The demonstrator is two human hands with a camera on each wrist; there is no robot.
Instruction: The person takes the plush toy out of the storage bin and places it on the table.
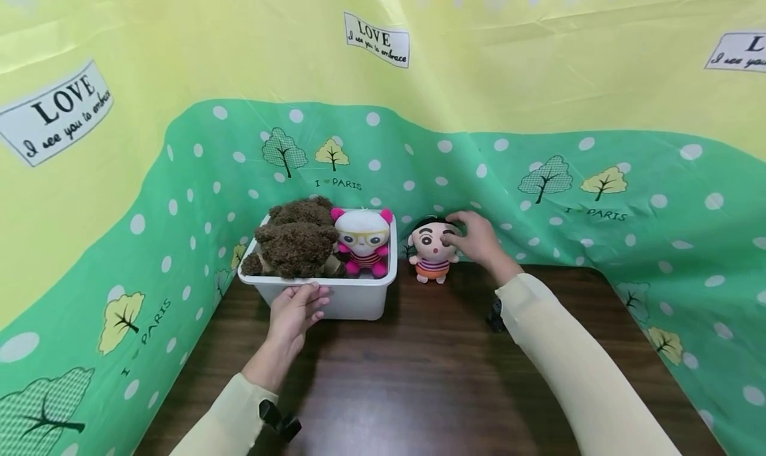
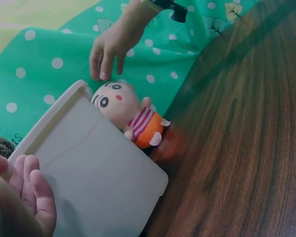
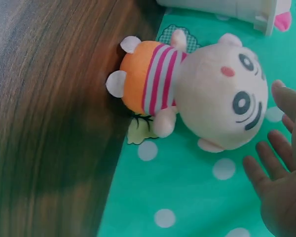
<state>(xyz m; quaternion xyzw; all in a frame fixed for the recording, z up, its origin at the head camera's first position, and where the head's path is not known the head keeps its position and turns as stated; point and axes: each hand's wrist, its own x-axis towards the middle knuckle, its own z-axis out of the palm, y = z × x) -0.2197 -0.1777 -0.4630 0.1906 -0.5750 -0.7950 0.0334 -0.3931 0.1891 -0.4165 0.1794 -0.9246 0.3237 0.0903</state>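
At the front rim of a white plastic bin point(image 1: 353, 300), my left hand point(image 1: 293, 313) pinches the edge between thumb and fingers. Two brown fuzzy plush toys point(image 1: 296, 250) sit in the bin's left part. Beside them is a pink and white plush panda point(image 1: 362, 236) with yellow glasses. To the right of the bin, a plush doll point(image 1: 432, 250) with black hair, a striped top and orange shorts stands upright against the cloth. My right hand point(image 1: 479, 240) is by the doll's head, fingers spread; the right wrist view shows the fingers point(image 3: 274, 158) apart from it.
A dark brown wooden table point(image 1: 407, 376) carries the bin and the doll. Green and yellow printed cloth point(image 1: 497, 197) hangs behind and along both sides. Black straps with small devices point(image 1: 278, 421) are on both wrists.
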